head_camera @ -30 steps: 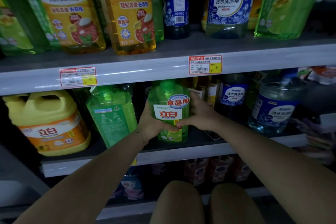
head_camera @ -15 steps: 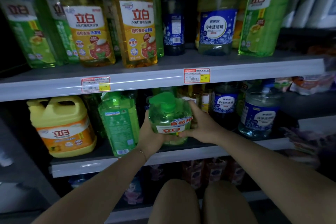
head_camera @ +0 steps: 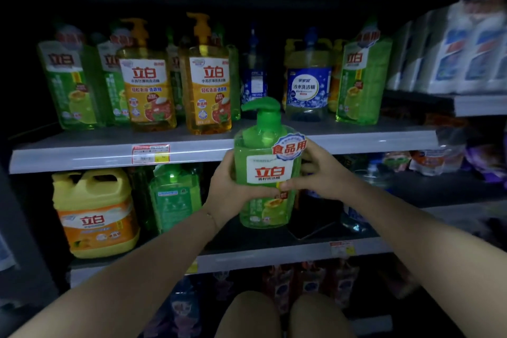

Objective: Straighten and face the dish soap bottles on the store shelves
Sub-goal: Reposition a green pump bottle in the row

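From the head camera, the job looks partly done. On the grey upper shelf (head_camera: pixel 356 143), the two amber pump bottles with yellow labels (head_camera: pixel 149 90) stand upright with their labels forward. A dark blue bottle (head_camera: pixel 253 82) beside them seems to show its barcode side, so it probably needs turning. On the grey lower shelf (head_camera: pixel 274 255), a yellow plastic jug with an orange label (head_camera: pixel 94 214) faces out. The translucent green bottle (head_camera: pixel 175 195) next to it appears to show its back label.

The bottle in hand is a translucent green pump bottle with a white and red label (head_camera: pixel 267 173), upright and facing the camera at the front of the lower shelf. Whether its base rests on the board cannot be told. The left hand (head_camera: pixel 230 189) grips its left side, thumb across the front. The right hand (head_camera: pixel 321 170) grips the right side, fingers (head_camera: pixel 308 156) curled round it and thumb tip on the label's lower edge.
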The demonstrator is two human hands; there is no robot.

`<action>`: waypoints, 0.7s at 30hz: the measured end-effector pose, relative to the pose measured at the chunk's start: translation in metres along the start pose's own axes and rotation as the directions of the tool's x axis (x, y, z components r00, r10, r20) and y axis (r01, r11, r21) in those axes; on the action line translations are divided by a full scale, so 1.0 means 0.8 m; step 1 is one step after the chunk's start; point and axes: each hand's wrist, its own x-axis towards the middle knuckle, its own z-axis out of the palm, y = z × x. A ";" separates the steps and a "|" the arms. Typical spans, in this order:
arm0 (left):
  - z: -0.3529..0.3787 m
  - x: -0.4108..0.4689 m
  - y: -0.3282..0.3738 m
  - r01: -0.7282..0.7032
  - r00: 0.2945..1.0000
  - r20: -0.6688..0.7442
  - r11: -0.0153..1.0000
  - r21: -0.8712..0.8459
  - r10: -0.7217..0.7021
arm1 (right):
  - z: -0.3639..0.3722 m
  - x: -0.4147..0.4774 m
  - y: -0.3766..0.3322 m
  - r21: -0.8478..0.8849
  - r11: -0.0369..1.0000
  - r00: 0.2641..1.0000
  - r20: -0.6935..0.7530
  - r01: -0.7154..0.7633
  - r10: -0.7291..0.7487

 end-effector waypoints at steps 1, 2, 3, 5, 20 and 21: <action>0.003 0.004 0.009 -0.006 1.000 0.001 1.000 -0.009 0.006 | -0.007 0.001 -0.007 0.006 1.000 1.000 -0.014 0.006 -0.005; 0.005 0.008 0.019 -0.008 1.000 -0.006 1.000 -0.011 0.008 | -0.013 0.003 -0.014 0.005 1.000 0.999 -0.027 0.017 -0.017; 0.008 0.012 0.029 -0.011 1.000 -0.011 1.000 -0.010 0.011 | -0.020 0.005 -0.021 -0.002 1.000 0.999 -0.040 0.029 -0.029; 0.012 0.022 0.048 -0.030 0.999 -0.021 1.000 0.007 0.030 | -0.033 0.009 -0.036 -0.010 0.999 0.997 -0.057 0.043 -0.043; -0.008 0.072 0.149 -0.128 0.984 -0.117 0.991 0.040 0.132 | -0.060 0.065 -0.119 -0.027 0.983 0.974 -0.135 0.180 -0.182; -0.015 0.074 0.154 -0.131 0.983 -0.127 0.990 0.043 0.135 | -0.055 0.070 -0.125 -0.009 0.982 0.973 -0.134 0.188 -0.188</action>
